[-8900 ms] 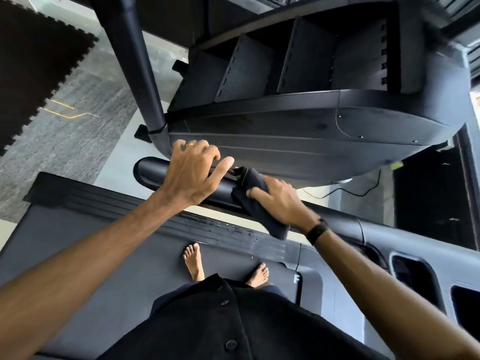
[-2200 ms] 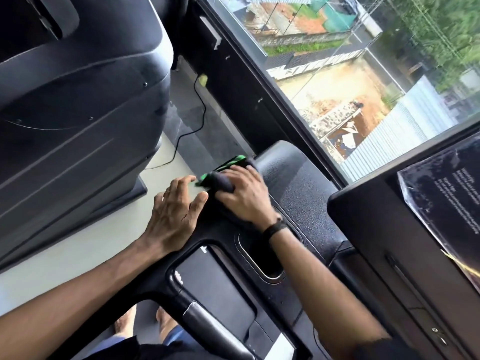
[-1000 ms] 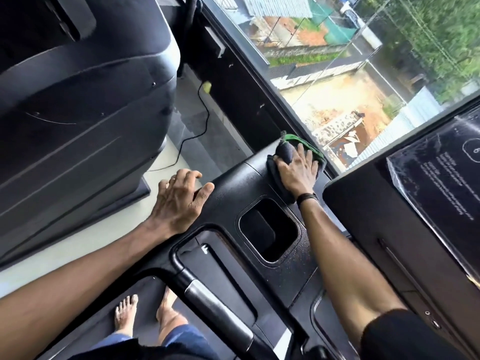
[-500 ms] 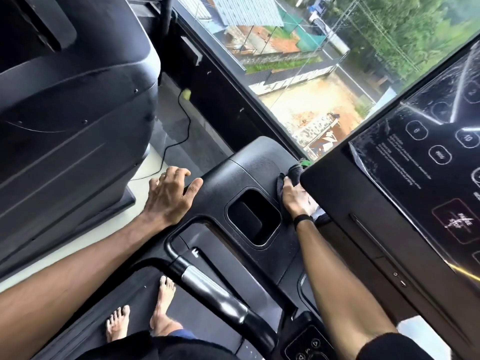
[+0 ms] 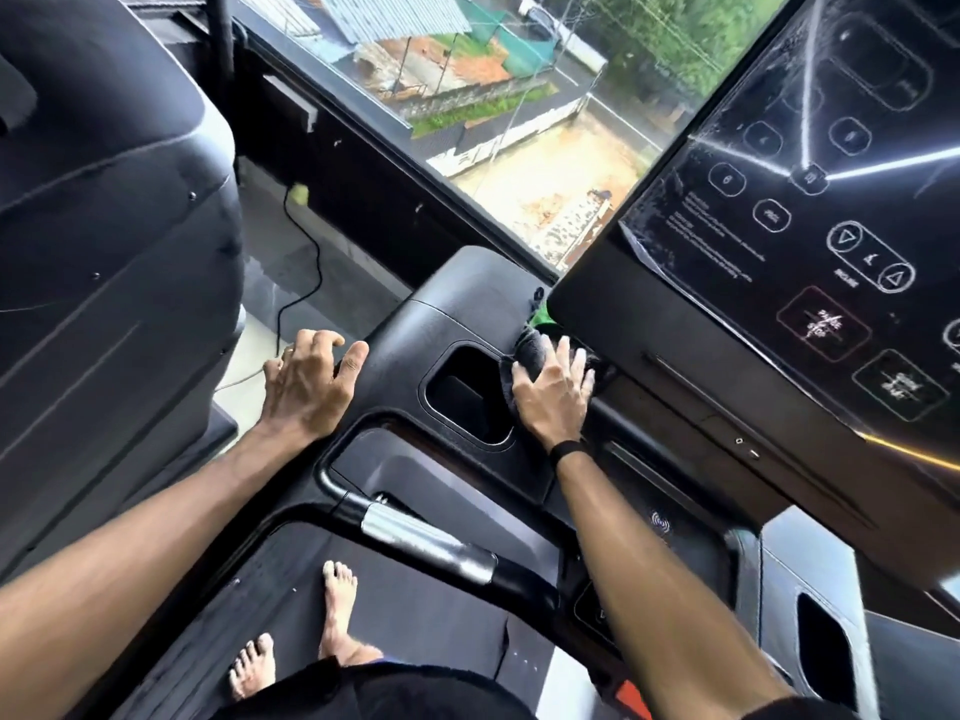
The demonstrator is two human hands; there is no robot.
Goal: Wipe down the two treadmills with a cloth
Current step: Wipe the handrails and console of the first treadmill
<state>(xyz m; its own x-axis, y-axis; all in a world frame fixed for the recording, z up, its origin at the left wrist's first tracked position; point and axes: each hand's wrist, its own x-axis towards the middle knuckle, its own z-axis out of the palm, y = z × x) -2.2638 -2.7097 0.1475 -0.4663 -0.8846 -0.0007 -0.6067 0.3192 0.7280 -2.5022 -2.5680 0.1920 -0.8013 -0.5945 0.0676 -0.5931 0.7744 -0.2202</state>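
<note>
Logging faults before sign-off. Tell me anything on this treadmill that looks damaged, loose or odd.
The clear film on the control panel looks wrinkled, and its lower left corner seems to be peeling up. Nothing else stands out; the right hand presses the cloth flat on the console.

1. The cloth (image 5: 532, 350) under my right hand (image 5: 553, 392) is black, with a bright green patch showing at its far edge.
2. The treadmill console (image 5: 415, 330) my left hand (image 5: 309, 381) rests on is matte black.
3. Its control panel (image 5: 810, 241) is glossy black with white outlined symbols and one red-bordered button.
4. The handlebar (image 5: 431, 543) is black with a silver band.
5. My wristband (image 5: 569, 450) is black.
</note>
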